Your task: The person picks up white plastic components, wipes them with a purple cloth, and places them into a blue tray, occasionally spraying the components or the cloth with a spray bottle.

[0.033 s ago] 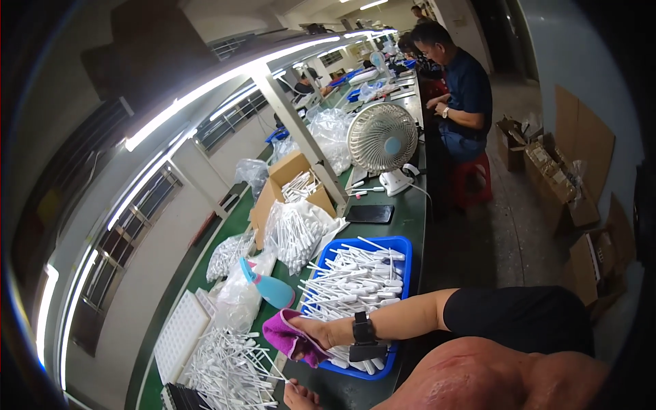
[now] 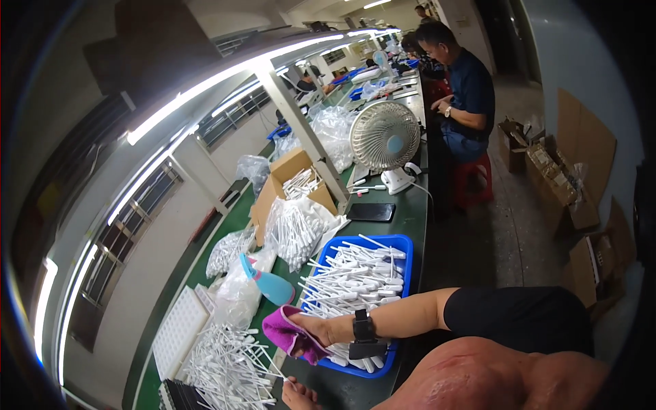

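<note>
My right hand (image 2: 311,329), reaching in from the right with a black strap on its wrist, is closed around a folded purple cloth (image 2: 281,331). The cloth is beside the near-left edge of a blue tray (image 2: 408,273) heaped with white sticks with flat, paddle-like ends (image 2: 362,273). Lower down, my left hand (image 2: 298,395) is partly cut off by the bottom edge. Its curled fingers pinch one end of a thin white stick (image 2: 279,372). Just left of it lies a loose pile of similar white sticks (image 2: 222,365) on the green tabletop.
Beyond the pile are a white rack with holes (image 2: 181,328), a blue spray bottle (image 2: 273,288), bagged sticks (image 2: 295,232) and a cardboard box (image 2: 290,167). A phone (image 2: 371,212) and a fan (image 2: 385,137) stand farther along. A co-worker (image 2: 465,96) sits beyond; cartons (image 2: 547,171) line the floor.
</note>
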